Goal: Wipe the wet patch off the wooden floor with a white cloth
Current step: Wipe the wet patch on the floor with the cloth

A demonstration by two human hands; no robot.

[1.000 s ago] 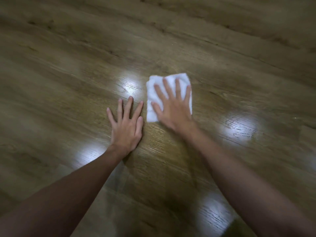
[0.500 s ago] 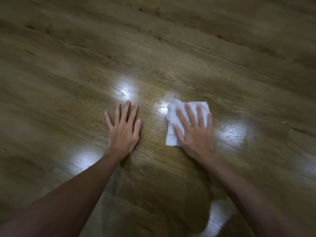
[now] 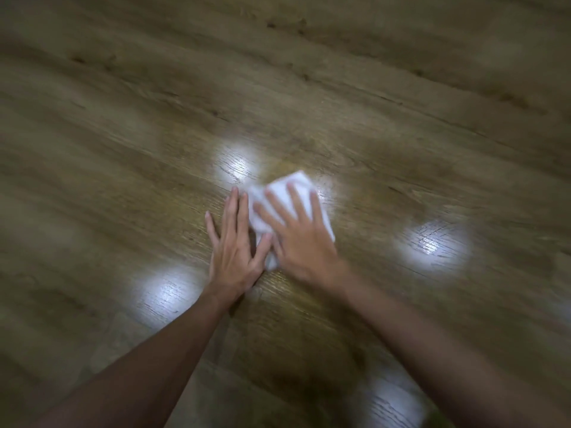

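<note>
We pressed right hand [image 3: 304, 242] flat, fingers spread, on white cloth [image 3: 289, 193]. Cloth had slid left since half-second before, now touching left hand [image 3: 234, 245]. Left hand stayed flat on wooden floor [image 3: 370, 125], fingers straight, holding nothing. Wet patch not distinguishable among glare spots; frame blurred.

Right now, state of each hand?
Left hand: open, fingers straight, flat on the floor beside the cloth.
Right hand: open, fingers spread, pressing the cloth flat to the floor.
</note>
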